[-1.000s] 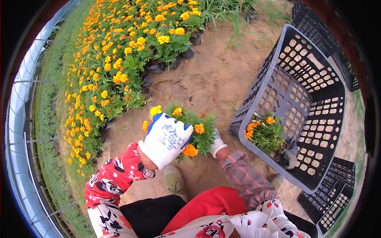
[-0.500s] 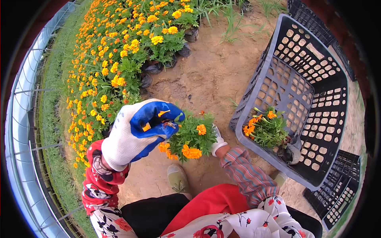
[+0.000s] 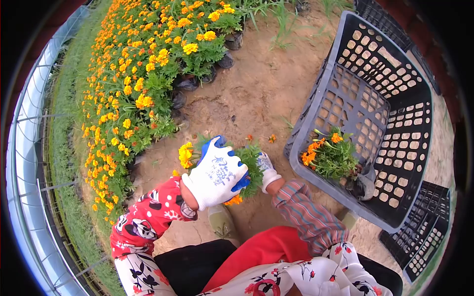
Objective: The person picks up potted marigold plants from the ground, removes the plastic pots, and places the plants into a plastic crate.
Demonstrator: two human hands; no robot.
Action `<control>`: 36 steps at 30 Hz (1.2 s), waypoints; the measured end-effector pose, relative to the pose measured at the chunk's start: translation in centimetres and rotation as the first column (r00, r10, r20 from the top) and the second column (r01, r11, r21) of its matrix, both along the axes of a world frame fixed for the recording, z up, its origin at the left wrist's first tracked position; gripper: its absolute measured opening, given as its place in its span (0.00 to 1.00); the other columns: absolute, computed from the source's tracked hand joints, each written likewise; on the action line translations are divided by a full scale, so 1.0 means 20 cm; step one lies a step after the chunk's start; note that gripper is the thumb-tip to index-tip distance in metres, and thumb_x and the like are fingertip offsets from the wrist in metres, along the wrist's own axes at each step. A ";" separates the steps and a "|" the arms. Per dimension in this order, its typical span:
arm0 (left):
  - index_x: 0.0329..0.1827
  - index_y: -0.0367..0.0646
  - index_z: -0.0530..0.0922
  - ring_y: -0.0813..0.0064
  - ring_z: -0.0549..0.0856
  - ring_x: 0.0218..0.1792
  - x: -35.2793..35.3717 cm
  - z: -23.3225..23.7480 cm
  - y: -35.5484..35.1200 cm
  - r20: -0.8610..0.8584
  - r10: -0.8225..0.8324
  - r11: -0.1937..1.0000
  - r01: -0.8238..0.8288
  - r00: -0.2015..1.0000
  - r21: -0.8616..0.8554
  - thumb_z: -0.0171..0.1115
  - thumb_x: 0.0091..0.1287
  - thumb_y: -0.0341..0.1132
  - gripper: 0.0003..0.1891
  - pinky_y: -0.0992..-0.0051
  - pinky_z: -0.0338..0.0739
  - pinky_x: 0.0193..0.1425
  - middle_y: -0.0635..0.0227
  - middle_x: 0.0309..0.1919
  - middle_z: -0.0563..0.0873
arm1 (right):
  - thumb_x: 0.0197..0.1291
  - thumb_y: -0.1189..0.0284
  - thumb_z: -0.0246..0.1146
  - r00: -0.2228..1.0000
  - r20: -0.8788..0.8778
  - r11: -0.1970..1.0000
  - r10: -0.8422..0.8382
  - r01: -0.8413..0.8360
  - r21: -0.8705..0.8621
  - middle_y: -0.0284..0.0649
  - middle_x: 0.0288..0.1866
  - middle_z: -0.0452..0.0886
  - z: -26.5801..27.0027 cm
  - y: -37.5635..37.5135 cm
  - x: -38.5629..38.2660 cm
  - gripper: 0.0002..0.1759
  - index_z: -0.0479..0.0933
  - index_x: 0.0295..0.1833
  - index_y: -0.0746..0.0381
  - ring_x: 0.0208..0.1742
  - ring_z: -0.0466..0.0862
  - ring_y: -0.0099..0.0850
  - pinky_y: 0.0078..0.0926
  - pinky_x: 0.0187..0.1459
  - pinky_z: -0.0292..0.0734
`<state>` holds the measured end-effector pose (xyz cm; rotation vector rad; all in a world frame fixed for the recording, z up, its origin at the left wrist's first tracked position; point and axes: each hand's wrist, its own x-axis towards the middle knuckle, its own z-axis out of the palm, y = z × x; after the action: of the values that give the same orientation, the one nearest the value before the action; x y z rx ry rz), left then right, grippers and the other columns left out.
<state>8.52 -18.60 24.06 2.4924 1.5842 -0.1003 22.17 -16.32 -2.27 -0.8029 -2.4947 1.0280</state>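
Note:
A marigold plant (image 3: 254,161) with orange and yellow blooms is between my hands, low in front of me. My left hand (image 3: 216,172), in a white glove with blue-coated fingers, is palm down over it with its fingers curled into the leaves. Whatever lies in that palm is hidden. At the plant's right side, my right hand (image 3: 267,170), gloved too, grips it low down; the leaves cover most of its fingers. To the right, a black plastic crate (image 3: 321,192) holds another marigold plant (image 3: 335,160) in a dark bag, lying tilted in the near corner.
Rows of marigolds (image 3: 143,79) in black bags fill the left side. More black crates (image 3: 419,232) stand right of and behind the open crate. My shoe (image 3: 222,224) rests on bare soil (image 3: 256,89). A small orange bloom (image 3: 272,138) lies beyond my hands.
My left hand has turned from palm up, with flower bits in its fingers, to palm down, and moved right onto the plant. My right hand stays nearly in place at the plant.

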 end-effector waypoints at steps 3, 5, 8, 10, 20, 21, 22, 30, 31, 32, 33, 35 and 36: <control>0.26 0.39 0.73 0.59 0.74 0.28 -0.06 0.16 0.01 0.621 0.333 0.930 -0.139 0.710 -0.339 0.66 0.53 0.35 0.11 0.71 0.69 0.39 0.61 0.22 0.74 | 0.56 0.69 0.52 0.997 0.060 0.998 0.057 -0.059 0.035 0.44 0.50 0.76 -0.07 0.01 0.07 0.16 0.73 0.50 0.60 0.53 0.72 0.43 0.37 0.56 0.65; 0.32 0.40 0.77 0.59 0.77 0.33 -0.16 0.36 0.03 0.645 0.395 0.913 -0.360 0.654 -0.194 0.66 0.51 0.33 0.09 0.68 0.70 0.40 0.60 0.27 0.79 | 0.57 0.69 0.52 0.981 0.165 0.994 0.103 -0.096 -0.055 0.44 0.50 0.76 -0.06 0.03 0.12 0.16 0.73 0.51 0.60 0.53 0.72 0.42 0.36 0.56 0.65; 0.54 0.47 0.74 0.60 0.78 0.42 -0.27 0.44 0.03 -0.150 0.485 0.735 -0.309 0.861 0.604 0.63 0.50 0.30 0.24 0.61 0.67 0.52 0.65 0.37 0.81 | 0.57 0.68 0.51 0.940 0.312 0.984 0.137 -0.093 -0.150 0.44 0.51 0.76 -0.06 0.06 0.22 0.17 0.72 0.51 0.60 0.54 0.72 0.42 0.36 0.57 0.65; 0.53 0.46 0.75 0.59 0.78 0.42 -0.24 0.40 -0.06 0.011 0.414 0.793 -0.366 0.910 0.487 0.62 0.50 0.29 0.23 0.62 0.68 0.51 0.65 0.38 0.81 | 0.58 0.68 0.51 0.927 0.348 0.981 0.138 -0.079 -0.178 0.44 0.51 0.75 -0.06 0.09 0.27 0.17 0.72 0.52 0.60 0.54 0.72 0.41 0.36 0.57 0.65; 0.45 0.43 0.76 0.63 0.81 0.38 -0.01 0.07 -0.09 -0.038 0.351 0.904 -0.349 0.936 -0.246 0.57 0.60 0.40 0.14 0.62 0.72 0.42 0.65 0.34 0.81 | 0.59 0.68 0.50 0.929 0.340 0.972 0.147 -0.073 -0.222 0.43 0.53 0.74 -0.10 0.12 0.22 0.17 0.71 0.53 0.60 0.55 0.72 0.40 0.35 0.58 0.65; 0.45 0.43 0.76 0.63 0.81 0.38 0.00 0.07 -0.07 -0.035 0.351 0.905 -0.349 0.936 -0.244 0.57 0.60 0.40 0.14 0.62 0.72 0.42 0.65 0.34 0.81 | 0.59 0.68 0.50 0.928 0.342 0.971 0.149 -0.072 -0.229 0.43 0.53 0.74 -0.10 0.12 0.22 0.18 0.71 0.54 0.60 0.55 0.72 0.40 0.35 0.58 0.64; 0.43 0.44 0.76 0.64 0.80 0.36 0.01 0.08 -0.06 -0.092 0.324 0.919 -0.336 0.942 -0.205 0.57 0.59 0.41 0.14 0.63 0.72 0.41 0.66 0.32 0.81 | 0.60 0.68 0.50 0.926 0.345 0.971 0.151 -0.073 -0.228 0.43 0.53 0.74 -0.10 0.13 0.22 0.18 0.71 0.54 0.60 0.55 0.71 0.40 0.35 0.58 0.64; 0.52 0.40 0.71 0.66 0.79 0.37 0.03 -0.16 -0.09 -0.043 0.179 0.981 -0.175 0.983 0.089 0.63 0.52 0.41 0.25 0.66 0.71 0.39 0.64 0.33 0.78 | 0.61 0.67 0.49 0.912 0.380 0.961 0.157 -0.051 -0.273 0.43 0.55 0.73 -0.09 0.12 0.30 0.18 0.70 0.55 0.61 0.56 0.71 0.38 0.34 0.59 0.64; 0.45 0.42 0.74 0.66 0.78 0.37 0.03 -0.15 -0.08 -0.026 0.154 0.980 -0.149 0.988 0.131 0.61 0.51 0.39 0.19 0.67 0.71 0.39 0.65 0.31 0.77 | 0.61 0.67 0.49 0.910 0.384 0.960 0.154 -0.046 -0.277 0.43 0.55 0.73 -0.09 0.11 0.32 0.18 0.70 0.55 0.61 0.56 0.71 0.38 0.34 0.59 0.64; 0.45 0.42 0.74 0.66 0.78 0.37 0.04 -0.16 -0.08 -0.026 0.151 0.981 -0.146 0.988 0.128 0.61 0.51 0.39 0.19 0.67 0.71 0.39 0.65 0.31 0.77 | 0.61 0.67 0.49 0.907 0.394 0.960 0.149 -0.037 -0.277 0.43 0.55 0.73 -0.10 0.11 0.33 0.18 0.69 0.56 0.61 0.57 0.71 0.38 0.34 0.59 0.64; 0.41 0.43 0.75 0.66 0.78 0.37 0.07 -0.16 -0.06 -0.143 0.166 0.985 -0.157 0.976 0.074 0.59 0.50 0.38 0.15 0.67 0.71 0.38 0.66 0.31 0.76 | 0.61 0.67 0.49 0.910 0.389 0.959 0.145 -0.033 -0.282 0.43 0.55 0.73 -0.10 0.11 0.34 0.18 0.69 0.56 0.61 0.57 0.71 0.38 0.34 0.59 0.64; 0.28 0.47 0.75 0.68 0.77 0.35 0.11 -0.16 -0.03 -0.356 0.161 0.984 -0.124 0.921 0.124 0.56 0.49 0.36 0.05 0.65 0.69 0.37 0.67 0.28 0.75 | 0.62 0.67 0.48 0.910 0.389 0.957 0.145 -0.030 -0.288 0.43 0.55 0.73 -0.10 0.10 0.35 0.19 0.69 0.56 0.61 0.57 0.71 0.38 0.34 0.59 0.64; 0.28 0.47 0.75 0.68 0.77 0.35 0.11 -0.16 -0.02 -0.357 0.159 0.985 -0.122 0.920 0.124 0.56 0.49 0.36 0.05 0.65 0.69 0.37 0.67 0.28 0.75 | 0.62 0.67 0.48 0.912 0.384 0.957 0.144 -0.030 -0.289 0.43 0.56 0.73 -0.10 0.10 0.36 0.19 0.69 0.56 0.61 0.57 0.71 0.37 0.33 0.59 0.64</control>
<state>10.62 -19.03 20.95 2.5329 1.9498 -0.5066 29.28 -14.32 -4.21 -1.0891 -2.7835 1.3900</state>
